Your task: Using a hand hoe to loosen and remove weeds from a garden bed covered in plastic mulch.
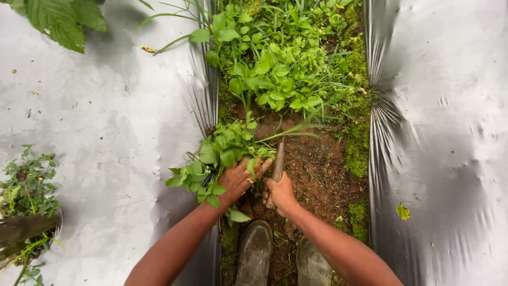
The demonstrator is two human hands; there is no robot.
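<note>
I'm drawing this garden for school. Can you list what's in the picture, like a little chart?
Left hand: grips a bunch of leafy weeds
Right hand: holds a knife, blade pointing into the soil
Ground: bare brown soil with moss
Sides: silver plastic mulch sheets
Ahead: more green weeds
Bottom: two muddy rubber boots

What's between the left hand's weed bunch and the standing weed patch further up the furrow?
Head view: a short stretch of bare brown soil, crossed by grass blades, separates the weed bunch gripped by the left hand from the standing weed patch.
</note>
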